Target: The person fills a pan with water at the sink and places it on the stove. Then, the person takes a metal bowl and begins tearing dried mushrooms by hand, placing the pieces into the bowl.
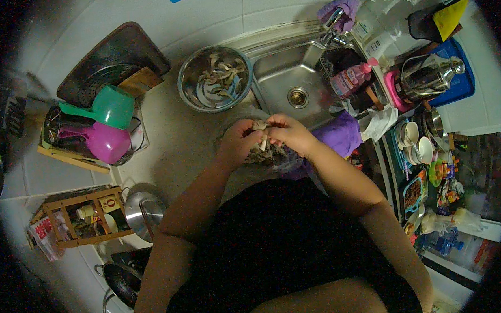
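Note:
Fingertip to fingertip above the counter, my left hand and my right hand both grip a pale piece of food, which looks like an oyster mushroom. Parts of it show between the thumbs and above the fingers. Below my hands, a heap of similar greyish-brown pieces lies in a clear plastic bag, partly covered by my hands. Beyond my left hand stands a round stainless steel bowl with several pale torn strips inside.
A steel sink with a faucet adjoins the bowl. At its right are a pink soap bottle and a purple cloth. Green and magenta dippers sit at left, above a steel lid.

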The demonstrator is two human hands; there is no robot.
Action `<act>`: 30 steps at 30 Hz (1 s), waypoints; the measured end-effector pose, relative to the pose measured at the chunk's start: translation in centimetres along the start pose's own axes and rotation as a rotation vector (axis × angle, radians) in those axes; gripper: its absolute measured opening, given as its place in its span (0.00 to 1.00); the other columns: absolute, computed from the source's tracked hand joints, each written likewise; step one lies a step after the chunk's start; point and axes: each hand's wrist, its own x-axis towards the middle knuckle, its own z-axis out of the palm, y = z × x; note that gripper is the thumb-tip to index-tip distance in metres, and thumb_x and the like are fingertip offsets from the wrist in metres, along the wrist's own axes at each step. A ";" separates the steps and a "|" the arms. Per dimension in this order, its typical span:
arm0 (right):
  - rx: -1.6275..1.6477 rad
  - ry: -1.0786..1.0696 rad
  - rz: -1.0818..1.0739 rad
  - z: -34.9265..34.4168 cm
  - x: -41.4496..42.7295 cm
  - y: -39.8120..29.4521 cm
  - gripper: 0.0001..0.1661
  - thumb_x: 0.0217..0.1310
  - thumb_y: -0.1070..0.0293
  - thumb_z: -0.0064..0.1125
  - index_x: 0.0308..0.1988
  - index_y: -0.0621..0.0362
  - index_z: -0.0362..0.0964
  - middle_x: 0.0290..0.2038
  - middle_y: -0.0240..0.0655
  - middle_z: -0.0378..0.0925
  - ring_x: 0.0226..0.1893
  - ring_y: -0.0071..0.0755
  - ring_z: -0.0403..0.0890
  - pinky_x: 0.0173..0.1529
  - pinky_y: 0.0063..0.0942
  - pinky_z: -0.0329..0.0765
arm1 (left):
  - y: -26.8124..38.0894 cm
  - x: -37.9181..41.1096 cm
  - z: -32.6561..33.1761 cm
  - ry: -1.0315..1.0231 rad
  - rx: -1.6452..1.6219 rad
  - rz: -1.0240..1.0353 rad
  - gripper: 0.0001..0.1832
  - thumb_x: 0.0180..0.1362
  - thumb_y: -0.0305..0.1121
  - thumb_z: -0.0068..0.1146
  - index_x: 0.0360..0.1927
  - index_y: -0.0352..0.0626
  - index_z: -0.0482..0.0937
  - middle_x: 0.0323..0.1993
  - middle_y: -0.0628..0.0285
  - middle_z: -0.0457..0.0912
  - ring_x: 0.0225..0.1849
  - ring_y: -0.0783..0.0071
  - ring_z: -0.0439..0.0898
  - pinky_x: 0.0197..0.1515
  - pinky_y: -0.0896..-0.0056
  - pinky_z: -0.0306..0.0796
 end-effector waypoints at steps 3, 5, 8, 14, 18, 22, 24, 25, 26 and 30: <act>0.000 -0.039 -0.040 -0.2 0.3 0.5 0.13 0.50 0.66 0.56 0.37 0.58 0.68 0.26 0.26 0.71 0.24 0.18 0.70 0.26 0.16 0.66 | 0.9 -0.2 0.0 -0.012 -0.026 -0.059 0.11 0.52 0.31 0.51 0.36 0.35 0.73 0.29 0.63 0.76 0.32 0.75 0.73 0.37 0.73 0.67; 0.012 -0.023 -0.061 -0.2 0.5 0.8 0.13 0.49 0.68 0.57 0.37 0.58 0.68 0.26 0.27 0.71 0.24 0.17 0.70 0.25 0.16 0.66 | 1.1 -0.3 0.1 0.010 -0.003 -0.032 0.11 0.52 0.32 0.50 0.36 0.35 0.73 0.29 0.62 0.76 0.32 0.75 0.73 0.37 0.73 0.67; 0.000 -0.016 -0.079 0.1 0.8 1.2 0.13 0.47 0.70 0.57 0.37 0.59 0.68 0.26 0.27 0.72 0.23 0.17 0.70 0.24 0.16 0.66 | 0.6 -0.4 0.4 0.082 0.086 0.056 0.12 0.52 0.32 0.51 0.36 0.35 0.73 0.29 0.62 0.76 0.31 0.76 0.73 0.36 0.73 0.67; 0.046 -0.006 -0.120 0.5 0.7 0.8 0.13 0.46 0.72 0.59 0.36 0.59 0.68 0.25 0.27 0.72 0.21 0.17 0.69 0.23 0.16 0.66 | -0.3 -0.2 0.5 0.099 -0.126 -0.047 0.13 0.52 0.33 0.53 0.38 0.34 0.71 0.29 0.61 0.75 0.30 0.77 0.73 0.32 0.74 0.68; 0.040 0.021 -0.105 0.7 0.7 1.2 0.11 0.46 0.72 0.58 0.34 0.59 0.69 0.25 0.27 0.72 0.21 0.16 0.69 0.23 0.16 0.66 | -1.9 0.0 0.8 0.152 -0.163 -0.015 0.12 0.51 0.33 0.54 0.36 0.35 0.72 0.28 0.61 0.75 0.28 0.77 0.73 0.29 0.75 0.67; -0.099 0.015 -0.132 0.5 0.5 0.7 0.08 0.45 0.72 0.58 0.30 0.61 0.71 0.24 0.29 0.72 0.24 0.21 0.71 0.29 0.20 0.69 | -2.0 0.0 0.6 0.115 0.024 0.002 0.10 0.51 0.33 0.54 0.31 0.35 0.73 0.24 0.61 0.76 0.26 0.77 0.74 0.29 0.75 0.67; -0.236 0.081 -0.232 0.8 0.4 0.9 0.06 0.44 0.72 0.57 0.28 0.62 0.72 0.23 0.31 0.72 0.26 0.24 0.73 0.33 0.23 0.70 | -1.6 -0.3 0.8 0.165 0.100 0.078 0.09 0.51 0.32 0.53 0.29 0.35 0.74 0.23 0.61 0.76 0.26 0.76 0.74 0.30 0.74 0.67; -0.228 0.088 -0.244 0.9 0.4 0.9 0.07 0.43 0.72 0.57 0.28 0.62 0.72 0.23 0.32 0.72 0.27 0.25 0.73 0.35 0.24 0.70 | -1.4 -0.4 1.0 0.190 0.138 0.116 0.09 0.51 0.32 0.53 0.29 0.35 0.74 0.22 0.61 0.76 0.25 0.75 0.74 0.30 0.73 0.67; -0.221 0.095 -0.256 1.1 0.5 1.0 0.07 0.43 0.73 0.57 0.28 0.62 0.72 0.23 0.32 0.72 0.28 0.26 0.74 0.36 0.25 0.70 | -1.3 -0.5 1.1 0.188 0.111 0.119 0.09 0.51 0.32 0.53 0.29 0.35 0.74 0.22 0.60 0.76 0.25 0.75 0.74 0.30 0.73 0.67; -0.315 0.139 -0.302 0.9 1.0 1.8 0.11 0.43 0.73 0.56 0.32 0.64 0.72 0.24 0.34 0.74 0.29 0.26 0.75 0.35 0.24 0.71 | -1.5 -0.5 1.4 0.211 0.030 0.124 0.10 0.52 0.33 0.52 0.31 0.34 0.74 0.24 0.60 0.77 0.26 0.74 0.75 0.30 0.72 0.67</act>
